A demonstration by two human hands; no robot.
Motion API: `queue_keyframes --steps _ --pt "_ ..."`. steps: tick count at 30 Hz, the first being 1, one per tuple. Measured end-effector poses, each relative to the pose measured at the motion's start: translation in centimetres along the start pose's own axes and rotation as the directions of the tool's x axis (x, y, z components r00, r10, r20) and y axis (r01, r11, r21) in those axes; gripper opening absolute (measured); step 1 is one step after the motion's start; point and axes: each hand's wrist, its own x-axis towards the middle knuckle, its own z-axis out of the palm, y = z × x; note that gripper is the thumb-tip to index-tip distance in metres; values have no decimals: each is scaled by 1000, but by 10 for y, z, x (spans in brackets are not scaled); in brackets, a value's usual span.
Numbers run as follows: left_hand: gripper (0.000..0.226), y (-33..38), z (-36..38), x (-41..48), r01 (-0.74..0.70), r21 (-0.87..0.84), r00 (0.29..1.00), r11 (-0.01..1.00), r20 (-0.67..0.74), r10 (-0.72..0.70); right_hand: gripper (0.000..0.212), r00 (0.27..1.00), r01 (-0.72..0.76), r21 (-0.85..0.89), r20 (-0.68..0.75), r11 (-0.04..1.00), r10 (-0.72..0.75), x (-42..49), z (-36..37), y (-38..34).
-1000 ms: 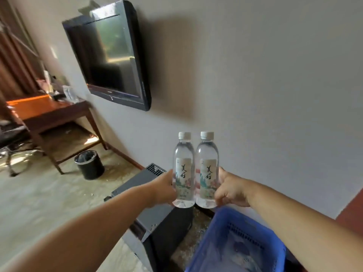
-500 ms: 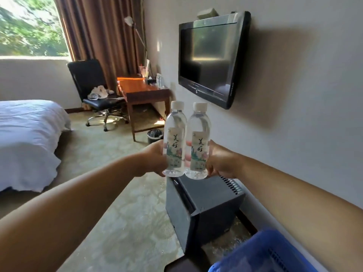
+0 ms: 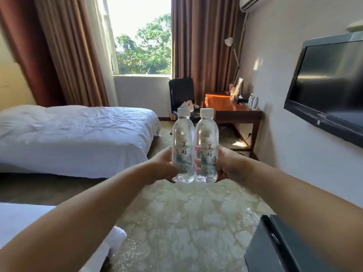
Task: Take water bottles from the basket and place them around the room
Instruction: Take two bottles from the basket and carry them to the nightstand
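Note:
I hold two clear water bottles upright and side by side at arm's length, touching each other. My left hand point(image 3: 164, 166) is shut on the left water bottle point(image 3: 182, 138), which has a white cap and a printed label. My right hand point(image 3: 229, 165) is shut on the right water bottle point(image 3: 206, 138) of the same kind. Both bottles hang in the air over the carpeted aisle. The basket is out of view.
A white bed point(image 3: 74, 138) lies at the left, and another bed corner point(image 3: 23, 222) at the bottom left. A wooden desk point(image 3: 225, 106) with small bottles point(image 3: 253, 102) stands far right beside a black chair point(image 3: 181, 93). A television point(image 3: 330, 85) hangs on the right wall above a dark cabinet point(image 3: 284, 250).
My view has swung left from the wall and blue basket into the room. The basket has left the frame. Both hands keep the bottles together in front of me.

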Motion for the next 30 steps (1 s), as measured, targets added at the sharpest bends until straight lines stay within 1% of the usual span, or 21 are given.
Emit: queue_keyframes --steps 4,7,9,14,16,19,22,25,27,28,30 --pt "58 -17 -62 20 20 -9 997 1000 -70 -20 56 998 25 -25 59 999 -24 64 34 -31" --pt "63 -32 -97 33 65 -30 992 997 -110 -68 73 994 22 -51 109 998 -17 103 50 -47" --pt "65 -41 -115 42 87 -48 986 995 -141 -93 78 989 31 -68 147 997 -21 127 58 -56" --pt "61 -58 -152 71 126 -67 954 990 -265 -140 70 972 52 -64 234 997 -35 195 74 -75" --pt "59 -64 -165 88 144 -58 940 988 -305 -155 64 959 49 -54 281 997 -32 227 75 -80" --pt "58 -73 -185 118 178 -73 912 981 -363 -193 51 939 50 -87 345 995 -17 280 74 -89" --pt "60 -84 -209 156 193 -119 879 974 -420 -225 51 920 63 -112 391 992 -14 337 71 -104" --pt "60 -92 -229 193 201 -165 852 966 -457 -255 55 895 86 -166 446 982 -3 389 65 -122" --pt "54 -94 -242 214 203 -214 842 956 -460 -282 58 858 110 -193 513 975 5 423 62 -134" --pt "49 -95 -250 222 187 -277 840 943 -452 -300 60 840 120 -196 542 973 6 439 62 -140" --pt "40 -96 -267 233 125 -459 831 880 -436 -345 64 816 122 -183 578 976 6 468 66 -150"
